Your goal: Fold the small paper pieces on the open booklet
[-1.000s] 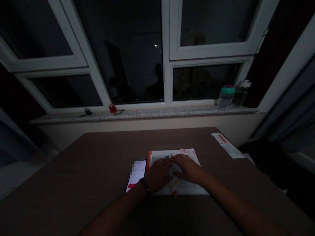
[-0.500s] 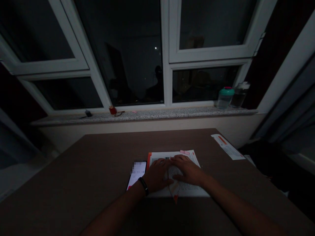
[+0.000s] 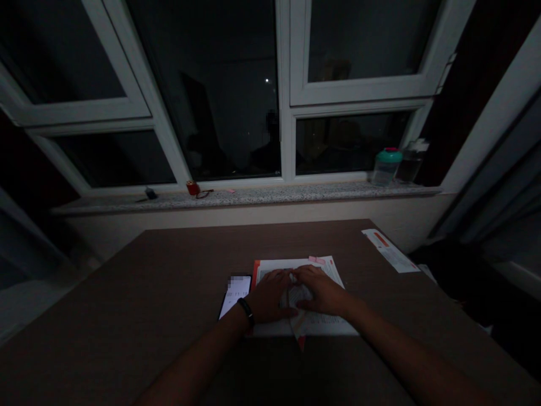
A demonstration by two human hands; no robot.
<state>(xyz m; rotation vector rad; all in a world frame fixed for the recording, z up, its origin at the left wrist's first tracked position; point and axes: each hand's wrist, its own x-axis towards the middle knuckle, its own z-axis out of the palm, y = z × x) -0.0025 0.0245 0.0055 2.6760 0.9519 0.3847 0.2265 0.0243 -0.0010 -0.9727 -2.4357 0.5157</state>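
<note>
Brown table [image 3: 127,316]: left hand [image 3: 270,296], right hand [image 3: 322,291] spread flat on folded paper [image 3: 298,309] atop booklet [image 3: 327,324].

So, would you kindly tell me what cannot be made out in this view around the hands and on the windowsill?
Head view, folded paper: its upper part is covered by the left hand and right hand.
Head view, phone: the top of the screen is pixelated.
Head view, small dark object on the windowsill: too small and dim to name.

View: head-worn camera — above the brown table [image 3: 127,293]
Facing: forward and down — left hand [image 3: 270,296], right hand [image 3: 321,292], white window frame [image 3: 284,101] beyond
</note>
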